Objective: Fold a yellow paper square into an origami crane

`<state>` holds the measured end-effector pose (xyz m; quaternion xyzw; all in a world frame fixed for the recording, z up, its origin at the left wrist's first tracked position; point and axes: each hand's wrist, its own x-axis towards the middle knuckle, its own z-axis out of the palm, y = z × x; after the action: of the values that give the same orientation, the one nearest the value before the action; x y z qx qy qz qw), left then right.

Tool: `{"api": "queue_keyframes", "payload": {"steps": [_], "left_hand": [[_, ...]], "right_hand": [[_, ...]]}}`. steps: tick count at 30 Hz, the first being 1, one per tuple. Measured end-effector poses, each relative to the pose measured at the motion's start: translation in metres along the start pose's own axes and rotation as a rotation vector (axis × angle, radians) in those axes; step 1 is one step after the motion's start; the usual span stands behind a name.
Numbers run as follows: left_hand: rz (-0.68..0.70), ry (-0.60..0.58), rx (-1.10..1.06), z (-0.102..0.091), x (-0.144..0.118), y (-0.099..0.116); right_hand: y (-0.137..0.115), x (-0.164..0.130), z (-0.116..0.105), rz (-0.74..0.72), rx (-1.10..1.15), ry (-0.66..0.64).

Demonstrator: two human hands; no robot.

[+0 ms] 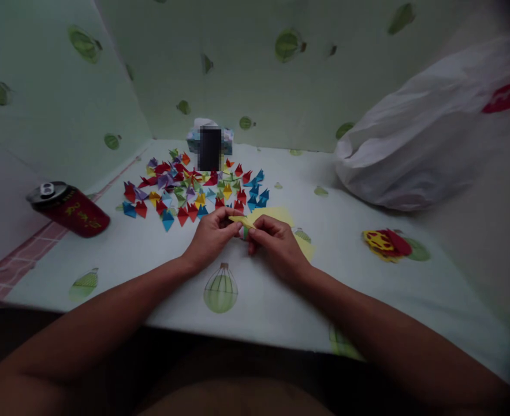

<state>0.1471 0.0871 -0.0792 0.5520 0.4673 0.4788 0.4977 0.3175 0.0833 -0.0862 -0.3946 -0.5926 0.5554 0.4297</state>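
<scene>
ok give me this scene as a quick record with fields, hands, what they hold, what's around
left hand: left hand pinches the yellow paper piece at its left end
right hand: right hand holds the same piece from the right
under hands: yellow paper sheets lying flat
behind hands: pile of folded coloured paper pieces
left side: red can lying on its side
right side: white plastic bag; red and yellow folded papers
surface: balloon-print table cover

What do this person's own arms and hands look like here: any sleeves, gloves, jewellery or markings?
Both forearms are bare up to the bottom edge of the picture; no sleeve shows. The left hand and the right hand wear no gloves. No watch, bracelet or ring can be made out, though the picture is dim, so small details on the fingers cannot be told.
</scene>
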Motion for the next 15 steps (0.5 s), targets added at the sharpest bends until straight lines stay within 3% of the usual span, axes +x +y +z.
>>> {"api": "queue_keyframes", "payload": {"steps": [7,11,15], "left_hand": [[0.11,-0.036,0.257,-0.0051,0.0035,-0.0009],[0.206,-0.125,0.426,-0.0043,0.0008,0.0007],[0.188,-0.16,0.376,-0.0025,-0.0008,0.001]], "right_hand": [[-0.006,0.0061,-0.0063,0.026,-0.065,0.096],[-0.0036,0.008,-0.0059,0.006,-0.083,0.039],[-0.0016,0.0076,-0.0035,0.037,-0.092,0.002]]}}
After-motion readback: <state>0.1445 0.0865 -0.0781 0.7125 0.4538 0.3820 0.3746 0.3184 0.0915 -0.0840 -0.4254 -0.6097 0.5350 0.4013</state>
